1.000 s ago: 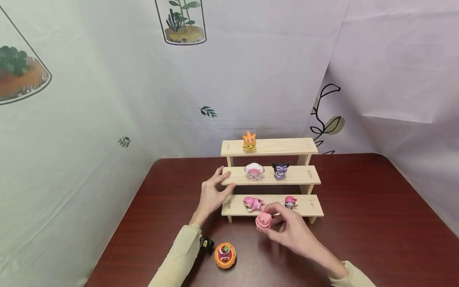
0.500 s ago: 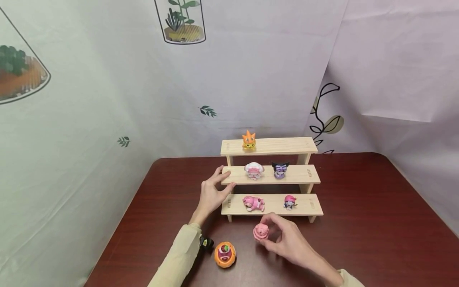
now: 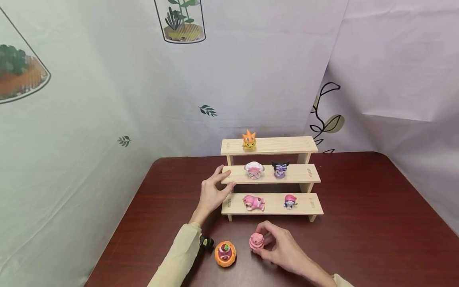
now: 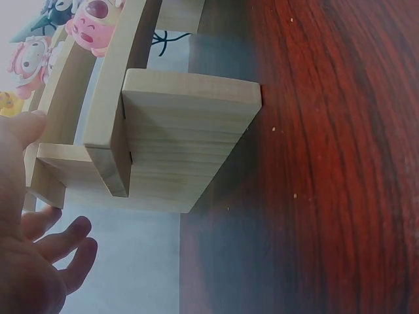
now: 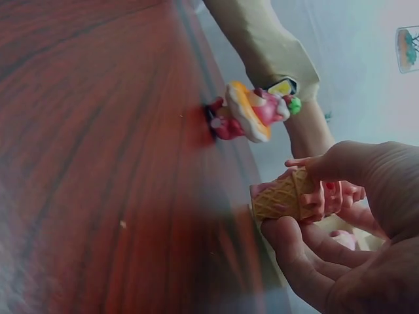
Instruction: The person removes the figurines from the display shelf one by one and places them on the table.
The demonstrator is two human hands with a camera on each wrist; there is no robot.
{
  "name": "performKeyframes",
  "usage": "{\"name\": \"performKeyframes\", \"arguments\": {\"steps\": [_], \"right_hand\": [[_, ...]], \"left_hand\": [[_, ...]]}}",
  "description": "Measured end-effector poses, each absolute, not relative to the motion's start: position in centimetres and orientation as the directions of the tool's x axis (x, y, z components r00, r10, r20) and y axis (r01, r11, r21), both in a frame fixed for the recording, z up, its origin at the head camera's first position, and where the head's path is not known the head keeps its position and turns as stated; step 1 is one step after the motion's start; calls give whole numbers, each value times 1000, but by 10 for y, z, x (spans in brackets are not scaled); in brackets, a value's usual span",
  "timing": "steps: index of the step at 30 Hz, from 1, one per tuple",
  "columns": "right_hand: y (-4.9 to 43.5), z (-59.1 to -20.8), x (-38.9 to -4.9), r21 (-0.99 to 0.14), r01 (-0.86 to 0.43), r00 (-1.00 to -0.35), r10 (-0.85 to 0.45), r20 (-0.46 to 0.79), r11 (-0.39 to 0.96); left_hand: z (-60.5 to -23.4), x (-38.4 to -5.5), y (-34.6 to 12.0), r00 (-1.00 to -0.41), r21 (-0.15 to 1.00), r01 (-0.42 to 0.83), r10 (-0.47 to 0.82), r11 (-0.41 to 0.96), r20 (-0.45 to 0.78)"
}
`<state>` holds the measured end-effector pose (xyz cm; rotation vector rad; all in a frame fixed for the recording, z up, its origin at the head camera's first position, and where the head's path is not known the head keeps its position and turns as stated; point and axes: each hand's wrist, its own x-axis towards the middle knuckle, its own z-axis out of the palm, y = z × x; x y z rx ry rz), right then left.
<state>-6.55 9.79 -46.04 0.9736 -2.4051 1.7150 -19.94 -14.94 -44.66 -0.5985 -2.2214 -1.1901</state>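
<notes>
My right hand (image 3: 283,247) pinches a pink ice cream cone figurine (image 3: 256,241) just above the table, in front of the shelf. In the right wrist view its waffle cone (image 5: 281,197) shows between thumb and fingers. My left hand (image 3: 211,193) grips the left end of the middle board of a three-tier wooden display shelf (image 3: 295,174), thumb at the front edge and fingers toward the back. An orange figurine with a strawberry top (image 3: 225,254) stands on the table between my forearms, left of the cone.
An orange spiky figurine (image 3: 249,140) stands on the top tier. White-and-pink (image 3: 254,170) and black-and-purple (image 3: 280,170) figurines share the middle. A lying pink bear (image 3: 254,203) and a pink-capped figurine (image 3: 290,201) sit on the lowest. Printed cloth (image 3: 272,79) hangs behind the dark red table (image 3: 373,235).
My right hand has carried the ice cream cone figurine away from the lowest tier, toward me and slightly left. My left hand has stayed on the shelf.
</notes>
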Motion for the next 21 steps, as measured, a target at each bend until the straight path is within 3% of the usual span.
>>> {"name": "performKeyframes", "arguments": {"steps": [21], "right_hand": [[90, -472, -59, -849, -505, -783, -498, 373, 157]], "left_hand": [[-447, -200, -150, -758, 612, 601, 126, 514, 640]]}}
